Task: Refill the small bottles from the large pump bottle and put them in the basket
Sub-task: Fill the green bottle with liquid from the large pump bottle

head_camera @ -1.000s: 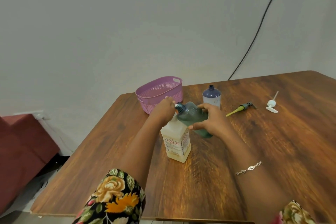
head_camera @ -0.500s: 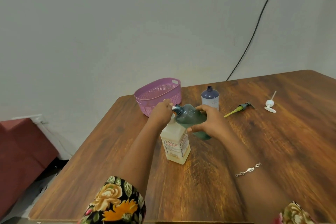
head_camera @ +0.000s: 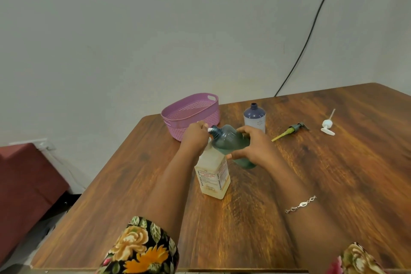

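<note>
On the tabletop (head_camera: pixel 333 162) stands the pump bottle (head_camera: pixel 212 176), left hand (head_camera: pixel 195 138) curled over its pump, right hand (head_camera: pixel 255 147) at 3 o'clock gripping the tilted green bottle (head_camera: pixel 229 140), blue bottle (head_camera: pixel 254 118) beyond at 12, basket (head_camera: pixel 191 113) at 11.

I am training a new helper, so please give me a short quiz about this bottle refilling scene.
1. True or false: the pink basket already holds a bottle.
2. The green bottle is: A standing upright, untouched; B held tilted by the right hand, mouth at the nozzle of the large pump bottle; C inside the basket.
3. How many detached pumps lie on the table?
Key: 1 false; 2 B; 3 two, the green pump and the white pump.
</note>
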Motion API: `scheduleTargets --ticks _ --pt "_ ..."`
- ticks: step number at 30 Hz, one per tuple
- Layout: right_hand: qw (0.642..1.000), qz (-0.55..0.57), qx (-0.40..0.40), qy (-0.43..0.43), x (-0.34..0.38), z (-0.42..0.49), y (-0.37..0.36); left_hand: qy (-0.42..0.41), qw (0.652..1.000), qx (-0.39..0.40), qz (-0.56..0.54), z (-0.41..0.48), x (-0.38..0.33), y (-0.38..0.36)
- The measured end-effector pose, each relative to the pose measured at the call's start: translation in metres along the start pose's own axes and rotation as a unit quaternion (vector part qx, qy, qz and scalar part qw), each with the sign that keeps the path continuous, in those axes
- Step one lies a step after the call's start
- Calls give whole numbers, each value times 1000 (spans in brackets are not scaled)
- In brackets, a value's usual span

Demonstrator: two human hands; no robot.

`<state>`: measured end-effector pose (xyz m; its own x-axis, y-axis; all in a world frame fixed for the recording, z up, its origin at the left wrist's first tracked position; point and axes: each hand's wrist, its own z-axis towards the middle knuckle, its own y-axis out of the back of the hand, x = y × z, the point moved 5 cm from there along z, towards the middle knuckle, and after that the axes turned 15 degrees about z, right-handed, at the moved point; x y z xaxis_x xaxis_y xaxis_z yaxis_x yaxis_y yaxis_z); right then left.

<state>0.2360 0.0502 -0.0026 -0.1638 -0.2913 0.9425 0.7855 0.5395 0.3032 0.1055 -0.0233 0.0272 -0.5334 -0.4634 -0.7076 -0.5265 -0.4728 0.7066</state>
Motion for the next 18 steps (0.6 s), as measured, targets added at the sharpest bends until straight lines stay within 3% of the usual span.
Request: scheduleTargets --ticks 5,18 --pt "1000 3 -4 7 4 2 3 20 998 19 -59 2 -6 9" --pt "1000 4 -1 3 2 1 1 20 998 8 -64 3 0 1"
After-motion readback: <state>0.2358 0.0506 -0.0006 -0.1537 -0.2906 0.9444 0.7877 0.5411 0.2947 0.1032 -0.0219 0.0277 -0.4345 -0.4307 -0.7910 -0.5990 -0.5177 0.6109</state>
